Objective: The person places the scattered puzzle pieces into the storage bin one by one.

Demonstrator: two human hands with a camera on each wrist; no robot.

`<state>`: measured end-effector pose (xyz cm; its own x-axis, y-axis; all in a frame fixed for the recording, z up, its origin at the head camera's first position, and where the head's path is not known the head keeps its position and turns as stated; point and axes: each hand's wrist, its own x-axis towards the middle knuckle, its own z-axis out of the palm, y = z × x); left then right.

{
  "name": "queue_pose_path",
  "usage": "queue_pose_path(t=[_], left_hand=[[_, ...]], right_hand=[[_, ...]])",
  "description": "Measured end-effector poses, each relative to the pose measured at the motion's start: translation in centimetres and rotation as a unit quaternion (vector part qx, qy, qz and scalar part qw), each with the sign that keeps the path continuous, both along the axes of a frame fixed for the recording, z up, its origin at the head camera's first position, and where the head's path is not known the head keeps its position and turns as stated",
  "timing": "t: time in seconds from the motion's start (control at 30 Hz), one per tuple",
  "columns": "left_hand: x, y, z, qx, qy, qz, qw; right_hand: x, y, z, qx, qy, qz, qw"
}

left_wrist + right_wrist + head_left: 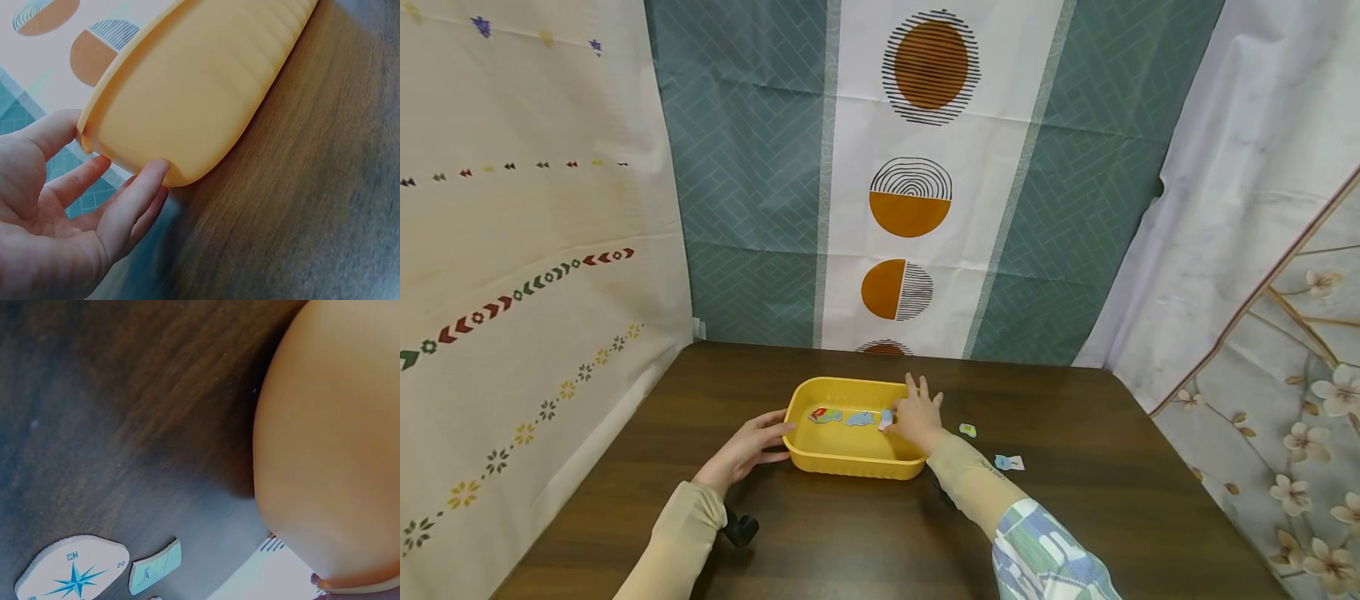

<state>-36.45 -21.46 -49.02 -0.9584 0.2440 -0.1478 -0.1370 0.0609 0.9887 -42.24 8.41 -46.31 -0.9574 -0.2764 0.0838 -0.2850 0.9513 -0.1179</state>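
Note:
A yellow tray sits on the table, with several small flat puzzle pieces inside, among them a red-and-green piece and a pale blue piece. My left hand holds the tray's left end; in the left wrist view one finger reaches over the rim and others touch the outer wall. Over the tray's right end, my right hand pinches a pale blue-and-white piece, its other fingers spread upward. The right wrist view hides most of that hand behind the tray wall.
Right of the tray lie a small green piece and a pale blue-and-white piece. A white piece with a blue compass star shows in the right wrist view. Patterned curtains hang around the dark wooden table.

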Motion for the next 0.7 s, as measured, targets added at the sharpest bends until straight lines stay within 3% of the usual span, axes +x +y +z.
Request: queue_pose_path(t=[0.17,0.37,0.7], left_hand=[[0.17,-0.17,0.02,0.002,0.014,-0.018,0.9997],[0.23,0.23,0.27,-0.006,-0.004,0.005,1.0],[0.26,0.2,0.33,-0.012,-0.008,0.012,0.9998]], right_hand=[[-0.04,-0.04,-0.06,0.019,0.002,-0.001,0.9998],[0.03,0.01,0.14,0.017,-0.014,-0.008,0.9997],[0.1,0.16,0.65,-0.04,-0.041,0.0,0.9984]])
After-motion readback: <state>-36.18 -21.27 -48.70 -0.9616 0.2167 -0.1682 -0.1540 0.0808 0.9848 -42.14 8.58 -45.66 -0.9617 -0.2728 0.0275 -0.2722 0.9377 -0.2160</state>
